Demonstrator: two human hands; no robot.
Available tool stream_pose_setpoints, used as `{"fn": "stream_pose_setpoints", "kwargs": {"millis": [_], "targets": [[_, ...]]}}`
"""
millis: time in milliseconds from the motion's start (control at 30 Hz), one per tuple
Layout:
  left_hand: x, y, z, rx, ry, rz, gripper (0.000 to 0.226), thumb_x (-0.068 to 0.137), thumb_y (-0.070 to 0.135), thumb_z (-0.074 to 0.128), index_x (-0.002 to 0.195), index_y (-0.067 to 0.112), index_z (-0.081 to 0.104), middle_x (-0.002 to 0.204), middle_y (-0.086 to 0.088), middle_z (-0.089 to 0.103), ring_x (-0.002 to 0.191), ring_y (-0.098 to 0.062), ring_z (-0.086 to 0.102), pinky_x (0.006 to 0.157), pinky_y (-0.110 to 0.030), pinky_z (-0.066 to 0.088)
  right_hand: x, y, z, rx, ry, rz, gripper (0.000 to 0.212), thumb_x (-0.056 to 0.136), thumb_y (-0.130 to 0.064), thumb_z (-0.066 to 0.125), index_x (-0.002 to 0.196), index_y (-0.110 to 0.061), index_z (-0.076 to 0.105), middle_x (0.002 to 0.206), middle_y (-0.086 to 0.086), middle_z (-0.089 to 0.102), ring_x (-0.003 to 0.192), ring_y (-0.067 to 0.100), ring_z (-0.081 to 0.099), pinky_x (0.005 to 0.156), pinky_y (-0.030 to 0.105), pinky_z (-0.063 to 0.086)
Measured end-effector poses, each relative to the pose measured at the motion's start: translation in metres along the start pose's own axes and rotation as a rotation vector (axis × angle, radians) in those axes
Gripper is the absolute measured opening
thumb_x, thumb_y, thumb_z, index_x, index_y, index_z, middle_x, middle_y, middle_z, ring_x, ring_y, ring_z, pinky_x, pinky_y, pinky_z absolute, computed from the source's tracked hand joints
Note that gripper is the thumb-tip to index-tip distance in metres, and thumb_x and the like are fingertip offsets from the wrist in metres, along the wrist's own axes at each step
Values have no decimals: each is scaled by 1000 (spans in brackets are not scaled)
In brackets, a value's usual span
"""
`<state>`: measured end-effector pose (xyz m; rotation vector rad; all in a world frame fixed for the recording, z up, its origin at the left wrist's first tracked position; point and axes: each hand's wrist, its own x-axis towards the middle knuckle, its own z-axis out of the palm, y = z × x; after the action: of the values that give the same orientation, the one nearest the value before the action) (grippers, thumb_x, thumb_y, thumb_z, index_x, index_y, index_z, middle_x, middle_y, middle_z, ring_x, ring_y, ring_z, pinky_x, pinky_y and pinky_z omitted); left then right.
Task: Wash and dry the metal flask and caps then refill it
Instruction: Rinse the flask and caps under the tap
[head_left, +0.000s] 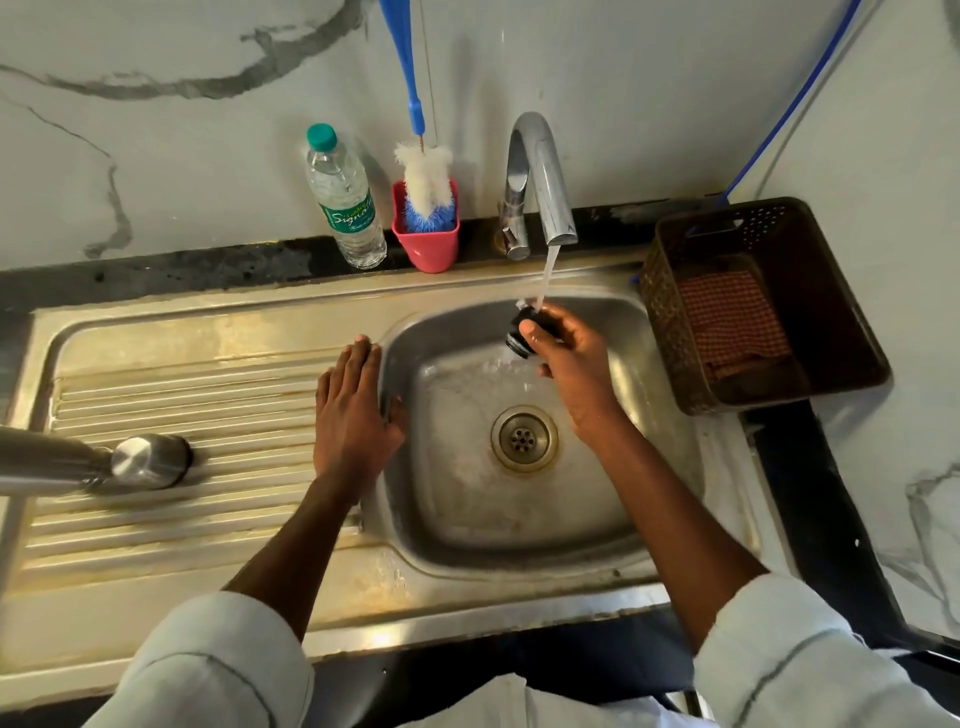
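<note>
My right hand grips a small black inner cap over the sink basin, right under the water running from the chrome tap. Flat on the rim between the drainboard and the basin rests my left hand, fingers apart, holding nothing. The metal flask lies on the drainboard at the far left. A steel outer cap sits at its end; whether it is attached, I cannot tell.
A water bottle with a green cap and a pink cup holding a blue bottle brush stand behind the sink. A brown basket with a checked cloth sits to the right. The drain is mid-basin.
</note>
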<state>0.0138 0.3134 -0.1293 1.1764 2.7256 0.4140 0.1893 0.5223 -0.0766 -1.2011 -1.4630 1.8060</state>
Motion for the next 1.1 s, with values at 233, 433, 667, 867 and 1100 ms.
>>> {"fn": "stream_pose_setpoints", "kwargs": {"millis": [233, 433, 667, 867, 1100], "targets": [[0, 5, -3, -45, -10, -3, 73, 103, 46, 56, 165, 19, 28, 175, -4, 19, 162, -24, 13, 132, -50, 11, -24, -11, -22, -634, 129, -539, 63, 81, -24, 84, 138, -21, 59, 135, -2, 53, 124, 14, 54, 101, 28, 50], [26, 89, -24, -619, -4, 29, 53, 110, 38, 52, 160, 27, 40, 163, 2, 45, 142, 1, 37, 120, -37, 37, -21, 30, -27, -812, 47, -222, 53, 76, -38, 88, 121, -22, 64, 119, -3, 62, 109, 19, 64, 86, 24, 48], [73, 172, -46, -1200, -284, -101, 66, 111, 61, 14, 168, 28, 19, 175, 5, 19, 160, -12, 18, 129, -41, 16, -22, 25, -36, -897, 23, -259, 45, 88, -44, 74, 121, -20, 57, 122, 0, 57, 109, 21, 62, 87, 31, 51], [87, 190, -44, -1195, -327, -100, 64, 113, 57, 10, 167, 26, 25, 174, 0, 23, 161, -17, 18, 132, -49, 12, -38, 12, -39, -772, 107, -470, 53, 91, -48, 73, 127, -15, 52, 122, 2, 53, 104, 14, 57, 81, 24, 48], [69, 137, -34, -1088, -207, -139, 69, 105, 66, 28, 162, 27, 40, 168, 4, 37, 156, -14, 30, 130, -44, 21, -52, 0, -32, -676, 104, -518, 53, 89, -37, 78, 129, -15, 50, 126, 0, 46, 103, 8, 56, 79, 20, 52]]}}
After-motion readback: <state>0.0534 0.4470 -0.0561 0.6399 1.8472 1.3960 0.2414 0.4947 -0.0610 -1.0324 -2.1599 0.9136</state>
